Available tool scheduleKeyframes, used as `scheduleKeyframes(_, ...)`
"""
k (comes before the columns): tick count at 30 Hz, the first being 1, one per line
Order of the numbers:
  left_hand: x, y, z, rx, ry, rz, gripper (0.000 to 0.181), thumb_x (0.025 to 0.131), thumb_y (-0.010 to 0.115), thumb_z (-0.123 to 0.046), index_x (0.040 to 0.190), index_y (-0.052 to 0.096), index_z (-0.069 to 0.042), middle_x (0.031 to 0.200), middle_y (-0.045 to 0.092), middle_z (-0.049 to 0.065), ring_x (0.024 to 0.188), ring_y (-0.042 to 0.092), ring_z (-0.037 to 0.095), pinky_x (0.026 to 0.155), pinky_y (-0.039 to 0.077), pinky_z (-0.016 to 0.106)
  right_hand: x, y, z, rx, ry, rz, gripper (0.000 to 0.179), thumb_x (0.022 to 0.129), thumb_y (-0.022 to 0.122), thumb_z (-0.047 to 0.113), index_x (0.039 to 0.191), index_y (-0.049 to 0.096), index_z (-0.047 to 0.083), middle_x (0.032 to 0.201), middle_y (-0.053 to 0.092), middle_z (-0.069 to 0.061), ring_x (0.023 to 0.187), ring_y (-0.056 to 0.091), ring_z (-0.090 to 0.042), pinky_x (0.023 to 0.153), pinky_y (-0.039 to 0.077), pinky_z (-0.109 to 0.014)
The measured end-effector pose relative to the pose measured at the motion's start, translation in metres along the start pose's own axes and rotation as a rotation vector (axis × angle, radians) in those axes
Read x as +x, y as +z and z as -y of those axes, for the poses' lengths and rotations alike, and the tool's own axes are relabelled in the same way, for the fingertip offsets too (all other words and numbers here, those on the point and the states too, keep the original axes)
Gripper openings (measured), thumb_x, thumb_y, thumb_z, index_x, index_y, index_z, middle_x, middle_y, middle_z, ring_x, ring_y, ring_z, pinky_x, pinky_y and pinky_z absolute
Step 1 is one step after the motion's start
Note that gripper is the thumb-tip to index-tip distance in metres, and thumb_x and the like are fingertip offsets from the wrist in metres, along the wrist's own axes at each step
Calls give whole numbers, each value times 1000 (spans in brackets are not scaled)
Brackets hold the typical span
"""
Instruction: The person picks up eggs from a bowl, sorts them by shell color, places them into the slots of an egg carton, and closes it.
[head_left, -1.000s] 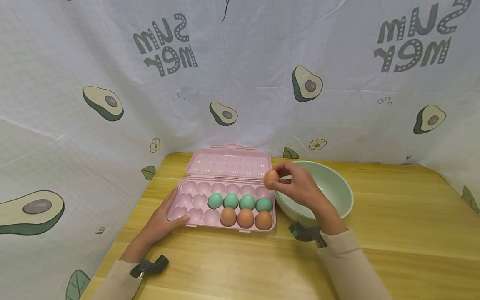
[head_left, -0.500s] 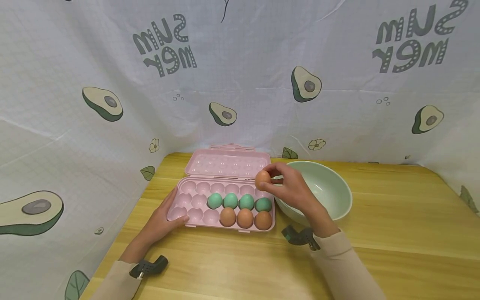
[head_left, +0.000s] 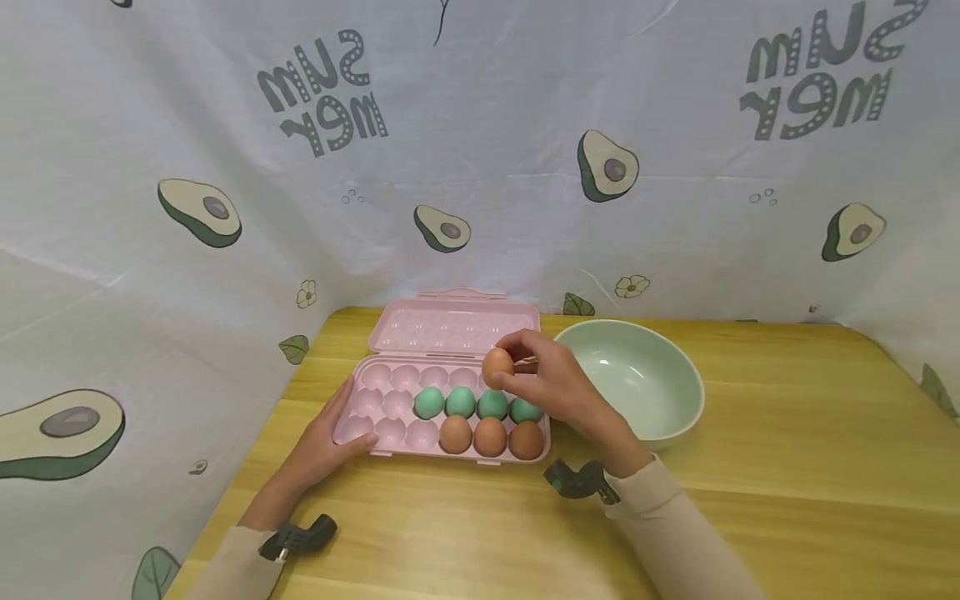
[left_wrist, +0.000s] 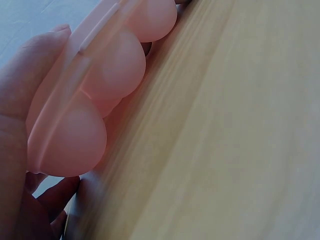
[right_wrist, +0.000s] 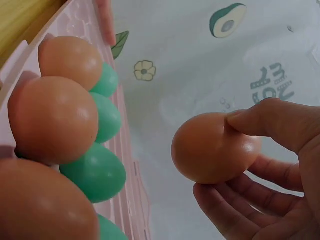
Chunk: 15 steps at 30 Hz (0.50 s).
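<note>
In the head view a pink egg carton lies with its lid folded back. Its middle row holds several green eggs; three brown eggs fill the right part of the front row. My right hand pinches another brown egg between thumb and fingertips above the back row. The right wrist view shows this egg held apart from the others. My left hand grips the carton's left end, thumb over the front rim. In the left wrist view its fingers curl by the outer cup.
A pale green bowl stands right of the carton, partly behind my right hand and forearm. All rest on a wooden table. A white avocado-print cloth hangs behind and along the left side.
My right hand has moved left with the brown egg, from near the bowl's rim to over the carton's back row. The left hand stays at the carton's end.
</note>
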<state>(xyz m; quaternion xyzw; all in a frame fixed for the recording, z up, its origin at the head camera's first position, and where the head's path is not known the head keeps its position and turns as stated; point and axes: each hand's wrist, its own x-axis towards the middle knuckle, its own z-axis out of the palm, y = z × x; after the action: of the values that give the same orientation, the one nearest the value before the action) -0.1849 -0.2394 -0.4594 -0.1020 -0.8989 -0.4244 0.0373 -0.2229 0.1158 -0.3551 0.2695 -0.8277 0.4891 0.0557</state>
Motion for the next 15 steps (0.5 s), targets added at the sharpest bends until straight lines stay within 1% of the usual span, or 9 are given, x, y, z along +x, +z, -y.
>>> scheduleKeyframes(3,-1,0,-1,-2,-2,-1,103,79,76,-39,156,13,-12,159,17,16,143,19,41,111,20,61,4,8,1,0,-40,24,36,83,76,16,114,61,4,102,64,-3,92,63,-15,81,56,-29)
scheduleKeyframes(8,0,-1,-2,-4,-2,1,103,79,76,-39,156,13,-12,159,17,15,143,19,40,111,20,61,8,21,2,2,-101,61,34,83,75,12,113,62,2,103,64,-5,92,63,-17,80,56,-30)
scheduleKeyframes(15,0,-2,-2,-2,-4,1,103,79,76,-39,156,13,-13,159,18,16,142,20,41,111,20,61,11,41,8,2,-84,121,34,83,75,15,113,62,6,103,63,-2,94,62,-14,84,55,-30)
